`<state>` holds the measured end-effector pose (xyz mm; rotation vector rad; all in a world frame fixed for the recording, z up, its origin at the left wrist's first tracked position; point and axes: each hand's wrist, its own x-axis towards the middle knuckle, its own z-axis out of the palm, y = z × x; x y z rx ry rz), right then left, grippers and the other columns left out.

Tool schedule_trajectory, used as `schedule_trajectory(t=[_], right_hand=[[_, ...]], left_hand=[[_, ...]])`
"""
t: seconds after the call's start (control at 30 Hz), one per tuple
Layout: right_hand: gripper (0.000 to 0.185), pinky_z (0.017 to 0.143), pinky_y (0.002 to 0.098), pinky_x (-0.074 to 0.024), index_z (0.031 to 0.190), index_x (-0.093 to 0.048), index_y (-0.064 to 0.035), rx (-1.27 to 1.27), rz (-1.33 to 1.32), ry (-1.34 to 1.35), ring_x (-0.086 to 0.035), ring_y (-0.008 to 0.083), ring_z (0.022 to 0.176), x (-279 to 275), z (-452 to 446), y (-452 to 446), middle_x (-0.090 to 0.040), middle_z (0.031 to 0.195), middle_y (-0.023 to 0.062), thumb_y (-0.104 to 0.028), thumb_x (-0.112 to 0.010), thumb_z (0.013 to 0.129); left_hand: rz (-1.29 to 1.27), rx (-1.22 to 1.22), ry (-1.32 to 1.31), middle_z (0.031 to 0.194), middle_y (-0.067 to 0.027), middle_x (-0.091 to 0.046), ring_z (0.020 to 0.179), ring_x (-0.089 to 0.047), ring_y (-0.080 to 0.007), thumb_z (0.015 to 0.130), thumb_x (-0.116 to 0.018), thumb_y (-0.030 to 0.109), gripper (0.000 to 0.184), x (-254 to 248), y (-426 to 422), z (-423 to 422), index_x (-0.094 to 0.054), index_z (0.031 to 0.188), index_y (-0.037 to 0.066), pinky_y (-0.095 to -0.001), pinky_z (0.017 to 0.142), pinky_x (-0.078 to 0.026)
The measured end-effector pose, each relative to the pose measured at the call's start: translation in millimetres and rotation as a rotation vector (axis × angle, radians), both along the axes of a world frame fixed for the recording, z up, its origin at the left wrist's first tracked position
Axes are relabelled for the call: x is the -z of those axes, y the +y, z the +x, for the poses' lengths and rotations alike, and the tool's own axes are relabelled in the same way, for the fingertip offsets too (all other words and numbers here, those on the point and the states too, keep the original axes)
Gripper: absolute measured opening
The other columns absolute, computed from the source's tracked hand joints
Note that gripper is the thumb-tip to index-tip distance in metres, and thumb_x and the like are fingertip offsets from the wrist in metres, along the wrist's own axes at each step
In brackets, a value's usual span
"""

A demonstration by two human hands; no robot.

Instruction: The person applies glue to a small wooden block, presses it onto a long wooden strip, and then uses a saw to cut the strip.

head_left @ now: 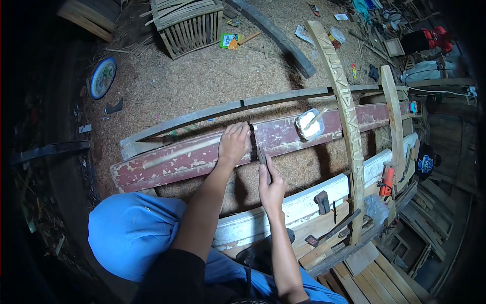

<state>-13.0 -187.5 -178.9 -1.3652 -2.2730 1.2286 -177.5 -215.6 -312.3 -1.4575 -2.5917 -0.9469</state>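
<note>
My left hand [234,144] presses down on the worn red plank [190,158], its fingers closed over the end of a pale wooden strip [177,153] lying along the plank. Close by on the right, my right hand [272,186] grips a narrow dark tool [262,156], pointing toward the plank's near edge. Its exact kind is too small to tell. A dark band crosses the plank between the hands; I cannot tell whether it is a blade or a shadow. Farther right on the plank stands a tub of white stuff [310,124] with a stick in it.
A carved wooden beam [344,109] crosses over the plank, with a plainer beam [392,106] beyond it. The white board [298,205] nearer me bears a dark block [322,201]. An orange tool [387,180] lies right. A slatted crate [190,33] stands on the shavings-covered ground.
</note>
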Motion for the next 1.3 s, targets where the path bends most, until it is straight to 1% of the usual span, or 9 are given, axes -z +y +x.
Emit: schedule_trajectory(t=[0.03,0.2,0.27,0.4,0.43,0.73,0.93,1.1,1.3], right_hand=[[0.038,0.090,0.0464,-0.0557,0.138,-0.065,-0.0070,0.055,-0.134,0.019,-0.068,0.0478,0.110,-8.3,-12.6,6.2,-0.069,0.115,0.0323,-0.022,-0.060,0.104],[0.038,0.091,0.0453,-0.0554,0.138,-0.065,-0.0062,0.022,-0.085,0.041,-0.068,0.0460,0.111,8.5,-19.9,14.4,-0.070,0.114,0.0315,-0.023,-0.060,0.104],[0.036,0.095,0.0377,-0.0536,0.136,-0.065,0.0021,0.072,-0.111,0.114,-0.072,0.0261,0.113,4.9,1.7,5.2,-0.073,0.120,0.0254,-0.016,-0.061,0.104],[0.036,0.101,0.0387,-0.0518,0.135,-0.065,0.0014,0.060,-0.035,0.081,-0.070,0.0297,0.119,1.1,13.7,-0.2,-0.072,0.124,0.0261,-0.015,-0.062,0.103],[0.038,0.090,0.0440,-0.0557,0.137,-0.066,-0.0059,0.034,-0.001,0.033,-0.071,0.0427,0.107,0.2,6.1,4.1,-0.071,0.111,0.0309,-0.023,-0.060,0.104],[0.037,0.094,0.0427,-0.0550,0.137,-0.066,-0.0018,0.022,-0.044,0.177,-0.069,0.0403,0.116,9.8,10.0,0.0,-0.069,0.125,0.0297,-0.019,-0.061,0.104],[0.038,0.071,0.0468,-0.0551,0.138,-0.067,-0.0090,0.021,-0.002,0.082,-0.076,0.0400,0.079,12.7,-19.4,13.9,-0.069,0.087,0.0325,-0.025,-0.061,0.104],[0.041,0.095,0.0419,-0.0541,0.140,-0.064,-0.0047,0.084,-0.057,0.150,-0.072,0.0420,0.110,8.4,8.4,-2.7,-0.073,0.114,0.0288,-0.024,-0.061,0.104],[0.039,0.091,0.0448,-0.0552,0.139,-0.065,-0.0083,0.054,-0.063,-0.025,-0.071,0.0440,0.107,-5.1,10.4,6.4,-0.071,0.112,0.0303,-0.024,-0.062,0.103]], left_hand=[[-0.006,-0.013,-0.015,0.114,-0.0128,-0.073,0.112,-0.067,-0.0281,0.093,-0.064,0.016,0.021,-1.0,0.1,0.6,-0.066,0.111,0.004,-0.0418,0.101,-0.051],[-0.002,-0.039,-0.027,0.116,-0.0119,-0.073,0.112,-0.068,-0.0279,0.092,-0.065,0.014,0.019,2.0,1.6,-1.8,-0.067,0.108,0.005,-0.0411,0.101,-0.051],[0.018,-0.035,-0.037,0.118,-0.0109,-0.074,0.111,-0.068,-0.0272,0.092,-0.065,0.014,0.018,1.8,0.1,0.1,-0.069,0.108,0.006,-0.0403,0.101,-0.051],[-0.004,-0.009,0.017,0.120,-0.0101,-0.074,0.114,-0.067,-0.0259,0.091,-0.066,0.014,0.022,4.2,-0.3,1.9,-0.071,0.111,0.006,-0.0406,0.101,-0.050],[0.000,-0.011,0.004,0.121,-0.0101,-0.074,0.115,-0.066,-0.0259,0.091,-0.066,0.015,0.022,4.0,0.1,1.9,-0.070,0.111,0.006,-0.0409,0.102,-0.050],[0.012,-0.001,-0.006,0.116,-0.0123,-0.074,0.114,-0.066,-0.0294,0.093,-0.063,0.011,0.019,1.9,-1.2,2.4,-0.068,0.109,0.003,-0.0428,0.101,-0.050],[-0.018,-0.011,-0.024,0.116,-0.0125,-0.074,0.113,-0.067,-0.0291,0.093,-0.064,0.012,0.019,-1.0,1.3,-0.1,-0.068,0.109,0.003,-0.0428,0.101,-0.050],[0.010,-0.029,-0.023,0.112,-0.0120,-0.074,0.111,-0.067,-0.0285,0.094,-0.064,0.013,0.020,4.0,-1.1,3.4,-0.068,0.111,0.004,-0.0421,0.100,-0.050],[0.023,-0.021,0.000,0.108,-0.0131,-0.074,0.108,-0.068,-0.0290,0.094,-0.064,0.013,0.018,2.4,1.6,1.3,-0.068,0.109,0.003,-0.0422,0.098,-0.051]])
